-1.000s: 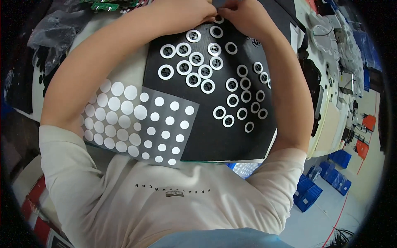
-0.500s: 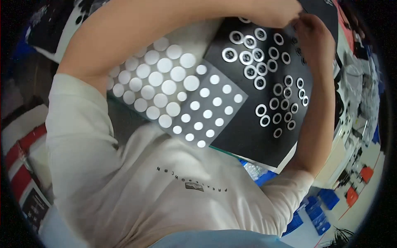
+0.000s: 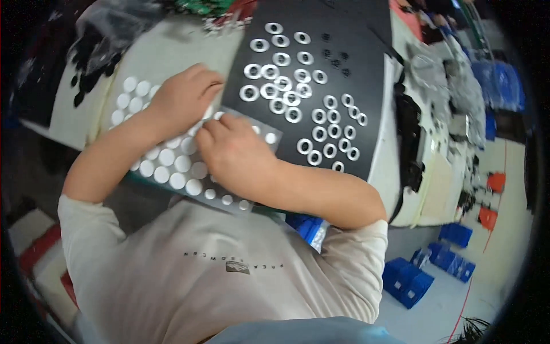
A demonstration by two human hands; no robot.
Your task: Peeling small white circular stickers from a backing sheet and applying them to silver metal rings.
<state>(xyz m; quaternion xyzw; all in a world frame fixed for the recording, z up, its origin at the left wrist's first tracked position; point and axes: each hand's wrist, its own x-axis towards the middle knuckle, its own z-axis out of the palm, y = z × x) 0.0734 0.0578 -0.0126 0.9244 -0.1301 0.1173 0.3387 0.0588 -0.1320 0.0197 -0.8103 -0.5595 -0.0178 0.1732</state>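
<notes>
Both my hands are together over sheets of white discs. My left hand (image 3: 182, 98) has its fingers curled and pressed together above the sheet of larger discs (image 3: 161, 174). Just nearer and to its right, my right hand (image 3: 238, 153) is closed in a pinch where this sheet meets the translucent sheet of smaller discs (image 3: 227, 199). What the fingertips hold, if anything, is hidden. To the right lies a black mat (image 3: 358, 63) with several white-rimmed rings (image 3: 302, 75) scattered over it, many with dark centres.
Small black pieces (image 3: 326, 54) lie at the mat's far right. Clear plastic bags (image 3: 427, 66) and a long black object (image 3: 409, 135) sit on the right side of the table. Blue bins (image 3: 408, 281) stand on the floor. A clear bag (image 3: 117, 26) is far left.
Both hands have come from the far right of the black mat, back to the left and nearer, onto the white discs. The view has shifted right.
</notes>
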